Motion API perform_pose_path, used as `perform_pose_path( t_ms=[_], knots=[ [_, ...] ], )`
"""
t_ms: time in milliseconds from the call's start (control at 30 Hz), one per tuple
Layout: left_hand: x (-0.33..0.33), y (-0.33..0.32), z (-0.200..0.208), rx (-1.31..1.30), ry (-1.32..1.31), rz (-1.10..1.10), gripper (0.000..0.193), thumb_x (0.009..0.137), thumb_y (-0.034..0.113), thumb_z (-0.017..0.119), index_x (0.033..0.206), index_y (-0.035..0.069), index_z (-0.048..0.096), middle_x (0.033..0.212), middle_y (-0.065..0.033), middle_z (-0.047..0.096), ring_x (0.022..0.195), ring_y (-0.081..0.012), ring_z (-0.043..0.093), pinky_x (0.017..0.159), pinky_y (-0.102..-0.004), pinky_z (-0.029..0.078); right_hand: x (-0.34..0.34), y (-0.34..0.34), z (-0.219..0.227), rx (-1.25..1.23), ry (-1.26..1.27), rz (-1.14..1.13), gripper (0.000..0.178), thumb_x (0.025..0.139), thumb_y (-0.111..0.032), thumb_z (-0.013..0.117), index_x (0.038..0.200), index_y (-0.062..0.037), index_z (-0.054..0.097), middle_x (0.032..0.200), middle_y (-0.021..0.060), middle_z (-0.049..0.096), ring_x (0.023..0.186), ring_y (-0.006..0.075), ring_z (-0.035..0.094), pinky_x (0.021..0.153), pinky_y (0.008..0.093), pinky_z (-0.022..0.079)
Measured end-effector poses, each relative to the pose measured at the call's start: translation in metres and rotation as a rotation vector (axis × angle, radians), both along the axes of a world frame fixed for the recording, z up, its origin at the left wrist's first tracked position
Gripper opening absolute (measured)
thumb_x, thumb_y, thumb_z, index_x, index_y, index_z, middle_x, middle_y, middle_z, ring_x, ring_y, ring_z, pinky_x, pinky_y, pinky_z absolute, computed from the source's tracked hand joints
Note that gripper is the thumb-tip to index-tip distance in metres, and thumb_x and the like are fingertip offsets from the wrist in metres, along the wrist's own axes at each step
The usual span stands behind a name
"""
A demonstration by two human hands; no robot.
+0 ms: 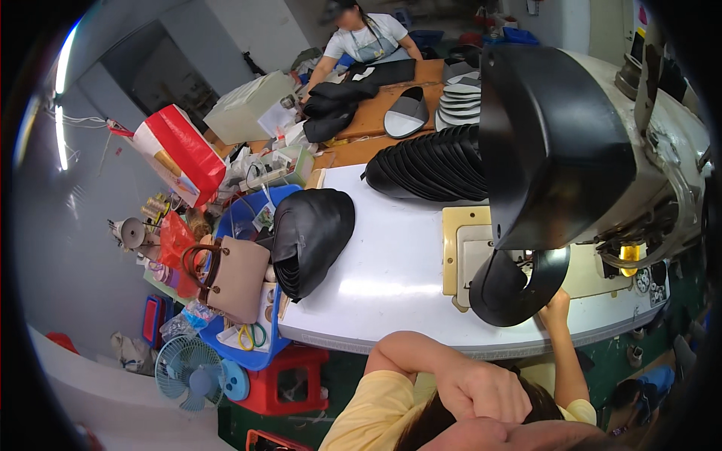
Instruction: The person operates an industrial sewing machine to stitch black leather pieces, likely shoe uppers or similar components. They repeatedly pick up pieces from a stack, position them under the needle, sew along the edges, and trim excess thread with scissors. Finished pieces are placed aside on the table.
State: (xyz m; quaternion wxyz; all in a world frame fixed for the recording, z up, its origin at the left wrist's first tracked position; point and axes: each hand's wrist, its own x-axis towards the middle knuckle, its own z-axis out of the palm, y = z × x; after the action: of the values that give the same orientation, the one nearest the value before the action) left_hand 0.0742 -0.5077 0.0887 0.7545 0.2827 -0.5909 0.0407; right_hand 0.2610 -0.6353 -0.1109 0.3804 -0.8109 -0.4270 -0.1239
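A black, curved, leather-like piece point(511, 301) with a rounded opening lies at the sewing machine point(560, 143), on the near side of its head. My right hand point(555, 307) grips its near right edge; some fingers are hidden behind the piece. My left hand point(481, 387) is raised off the table, close to the camera, knuckles up and fingers curled in. Its fingertips are hidden, so I cannot see whether anything is in them. A nested stack of black pieces point(312, 233) stands on the table's left part, and a longer fanned row point(429, 165) lies behind the machine plate.
The white table point(376, 263) has a curved front edge. Left of it are a blue tub point(252, 353) with scissors point(250, 337), a beige handbag point(237, 278), a fan point(192, 372) and a red stool point(282, 383). Another person point(368, 41) works at the brown table beyond.
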Motion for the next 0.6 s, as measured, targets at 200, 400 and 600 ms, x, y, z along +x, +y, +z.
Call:
perform_pose_path(
  t_ms=[200, 400, 600],
  knots=[
    [0.0, -0.001, 0.005, 0.085, 0.049, 0.011, 0.045, 0.088, 0.035, 0.051, 0.058, 0.003, 0.043, 0.054, -0.0086, 0.039, 0.049, -0.029, 0.04, 0.048, -0.0366, 0.026, 0.004, -0.005, -0.012, -0.009, 0.016, 0.0, 0.019, 0.062, -0.005, 0.062, 0.081, -0.0007, 0.059, 0.072, 0.0169, 0.058, 0.061, 0.0356, 0.058, 0.055, 0.0387, 0.046],
    [-0.002, -0.006, -0.007, 0.063, 0.033, -0.053, 0.045, 0.089, 0.035, 0.049, 0.058, 0.002, 0.044, 0.054, -0.0092, 0.039, 0.05, -0.0298, 0.039, 0.049, -0.037, 0.028, 0.005, -0.006, -0.016, -0.024, -0.018, -0.003, 0.017, 0.063, -0.006, 0.061, 0.08, -0.0008, 0.059, 0.072, 0.017, 0.058, 0.061, 0.0355, 0.058, 0.054, 0.0389, 0.046],
    [-0.003, -0.004, -0.007, 0.115, 0.18, 0.011, 0.042, 0.092, 0.029, 0.044, 0.06, 0.002, 0.047, 0.058, -0.0083, 0.047, 0.054, -0.0277, 0.045, 0.051, -0.0352, 0.034, 0.004, -0.001, -0.012, -0.023, -0.022, 0.019, 0.016, 0.065, -0.008, 0.061, 0.079, -0.0008, 0.059, 0.071, 0.0169, 0.058, 0.061, 0.0353, 0.058, 0.054, 0.0386, 0.046]
  ],
)
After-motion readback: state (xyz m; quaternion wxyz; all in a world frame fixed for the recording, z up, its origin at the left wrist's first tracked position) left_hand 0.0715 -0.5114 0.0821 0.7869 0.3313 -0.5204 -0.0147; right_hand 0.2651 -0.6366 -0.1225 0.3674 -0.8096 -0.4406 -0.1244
